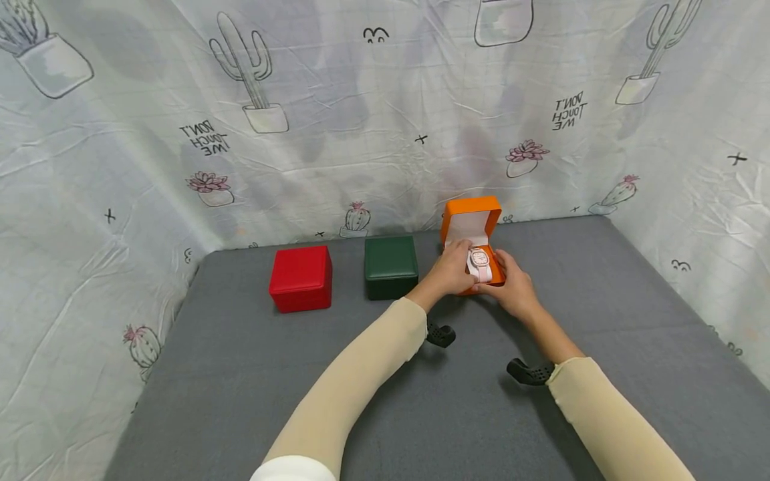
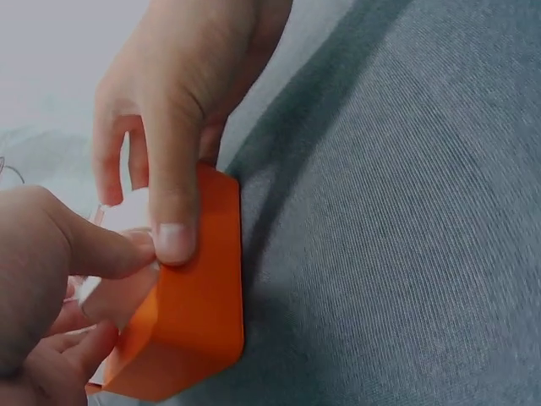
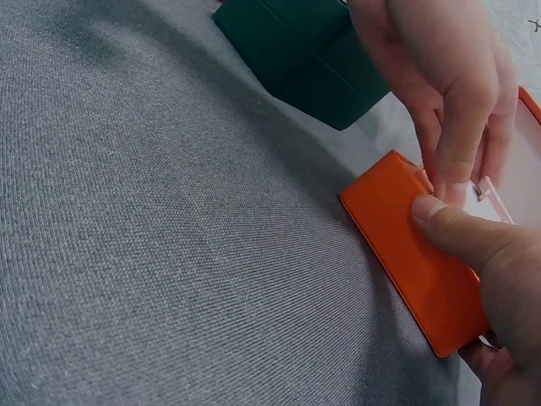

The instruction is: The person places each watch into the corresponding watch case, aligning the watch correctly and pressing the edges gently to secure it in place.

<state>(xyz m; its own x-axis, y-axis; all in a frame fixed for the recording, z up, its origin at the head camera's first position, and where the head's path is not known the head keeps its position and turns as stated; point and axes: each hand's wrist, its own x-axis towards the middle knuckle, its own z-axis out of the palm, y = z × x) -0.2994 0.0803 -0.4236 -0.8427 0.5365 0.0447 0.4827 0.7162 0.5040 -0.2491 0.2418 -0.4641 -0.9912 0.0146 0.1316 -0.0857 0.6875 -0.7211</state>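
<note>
An orange watch box (image 1: pixel 499 274) stands with its lid (image 1: pixel 472 204) raised at the back right of the table. Inside it is a pale pink watch (image 1: pixel 480 259) wrapped round a white cushion (image 1: pixel 470 269). My left hand (image 1: pixel 450 268) reaches in from the left and pinches the watch on its cushion; in the left wrist view the thumb and fingers (image 2: pixel 100 338) lie at its sides. My right hand (image 1: pixel 515 291) grips the box, its thumb (image 3: pixel 452 227) over the front rim and the other fingers along the right side.
A closed dark green box (image 1: pixel 391 267) stands just left of the orange one, and a closed red box (image 1: pixel 301 277) farther left. The grey cloth-covered table (image 1: pixel 240 387) meets a patterned fabric backdrop (image 1: pixel 337 167) behind the boxes. Black straps (image 1: pixel 529 372) hang at both wrists.
</note>
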